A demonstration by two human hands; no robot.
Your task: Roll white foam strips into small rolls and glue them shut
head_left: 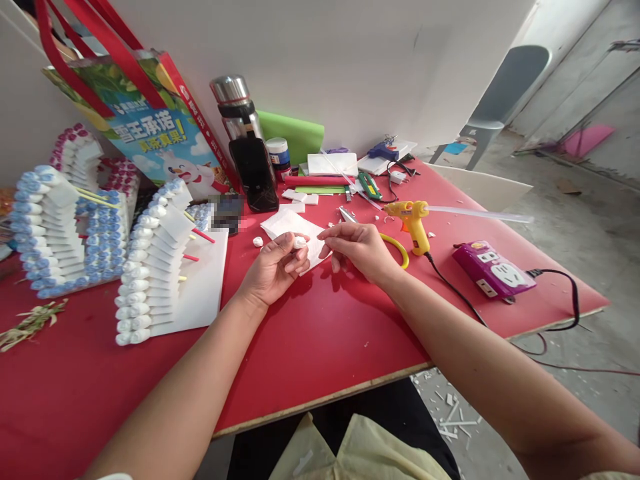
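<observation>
My left hand (277, 262) pinches a small white rolled bud (300, 243) between thumb and forefinger, its other fingers curled loosely. To its right, my right hand (361, 248) has its fingertips drawn together in a pinch; whatever lies in them, if anything, is too small to make out. Beneath both hands are white sheets (283, 223) on the red table. A similar white bud (258, 241) rests left of them. Behind my right hand lie scissors with yellow handles (400, 248), partly hidden. A yellow glue gun (411, 220) with a long clear stick stands farther right.
At left stand structures of white and blue buds (55, 233) and white buds on a board (200, 293). A bag (150, 127), a steel flask (235, 107) and a phone (253, 175) are behind. A purple power strip (495, 270) with cords lies near the right edge.
</observation>
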